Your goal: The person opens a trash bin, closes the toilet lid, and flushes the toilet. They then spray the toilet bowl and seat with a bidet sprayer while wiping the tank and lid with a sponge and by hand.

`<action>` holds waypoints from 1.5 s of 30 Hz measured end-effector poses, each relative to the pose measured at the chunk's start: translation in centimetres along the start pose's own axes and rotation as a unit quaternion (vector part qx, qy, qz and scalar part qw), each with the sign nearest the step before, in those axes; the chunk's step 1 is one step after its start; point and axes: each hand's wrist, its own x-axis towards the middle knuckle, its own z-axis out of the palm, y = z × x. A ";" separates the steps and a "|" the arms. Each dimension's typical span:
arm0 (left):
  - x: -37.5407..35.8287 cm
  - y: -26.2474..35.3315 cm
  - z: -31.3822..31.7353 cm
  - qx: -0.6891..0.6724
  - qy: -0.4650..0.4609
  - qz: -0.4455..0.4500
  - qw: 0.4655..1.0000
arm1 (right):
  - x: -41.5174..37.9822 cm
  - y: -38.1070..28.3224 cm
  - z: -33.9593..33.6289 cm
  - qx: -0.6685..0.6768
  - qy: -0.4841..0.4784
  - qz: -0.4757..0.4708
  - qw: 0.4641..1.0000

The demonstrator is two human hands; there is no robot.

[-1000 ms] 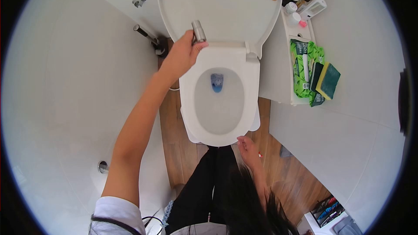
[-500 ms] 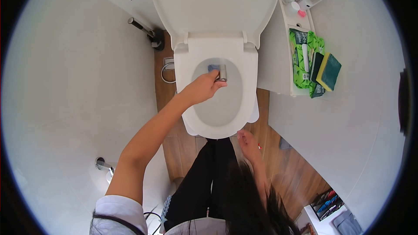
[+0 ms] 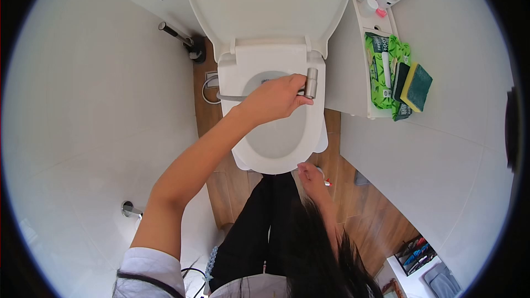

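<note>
The left hand point(image 3: 276, 98) reaches across the open toilet bowl point(image 3: 276, 132), its fingers point(image 3: 295, 95) clamped around the handle of a metal bidet sprayer point(image 3: 311, 82). The sprayer's short cylindrical head sticks out just past the fingertips on their far right side, over the right side of the seat point(image 3: 317, 116), with its long axis running away from the person towards the raised lid point(image 3: 270, 5). A grey hose point(image 3: 229, 97) trails back from behind the knuckles, leftward over the seat's other edge and down towards the floor. From that hand, the bowl's hollow lies directly under the palm and towards the wrist. The right hand point(image 3: 312, 176) hangs well apart, below the front rim, near the person's dark trousers; its fingers look loosely curled, and something small with red on it shows at them, though I cannot tell whether they grip it. The left is plainly the nearer hand; it already has the sprayer.
</note>
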 end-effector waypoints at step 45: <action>-15.5 0.1 7.8 -0.252 -0.062 -0.241 0.935 | 19.2 -4.5 8.6 -0.013 0.015 0.061 0.998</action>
